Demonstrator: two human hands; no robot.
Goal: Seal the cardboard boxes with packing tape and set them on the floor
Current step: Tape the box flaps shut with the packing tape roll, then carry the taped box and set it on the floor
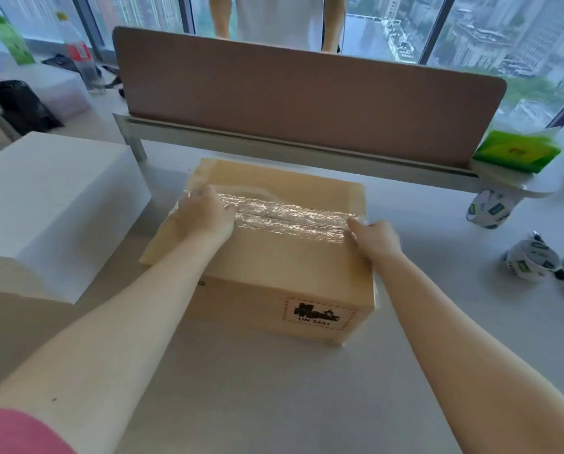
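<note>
Your cardboard box (274,257) sits at the centre of the frame on the pale grey desk (274,388), its printed hazard label (320,314) facing you at the lower right of its front side. A wrinkled strip of clear packing tape (290,217) runs left to right across the top seam. Your left hand (205,214) lies flat on the left end of the strip, fingers straight and pressing down, holding nothing. Your right hand (372,237) rests at the right end, where the tape meets the box edge; its fingers look extended onto the tape, though blur makes that hard to confirm. Spread to both ends like this, your hands are probably smoothing the strip so it grips the flaps and folds over the sides. The seal looks nearly done, and the box is not yet on the floor.

Two tape rolls (532,260) wait at the right edge of the frame. A white box (54,204) stands at the left, a brown divider panel (306,99) crosses the upper middle, and a green tissue pack (516,152) sits at its right end. Beyond, tall windows (470,37) show city buildings, and a person in white (274,18) stands behind the panel.
</note>
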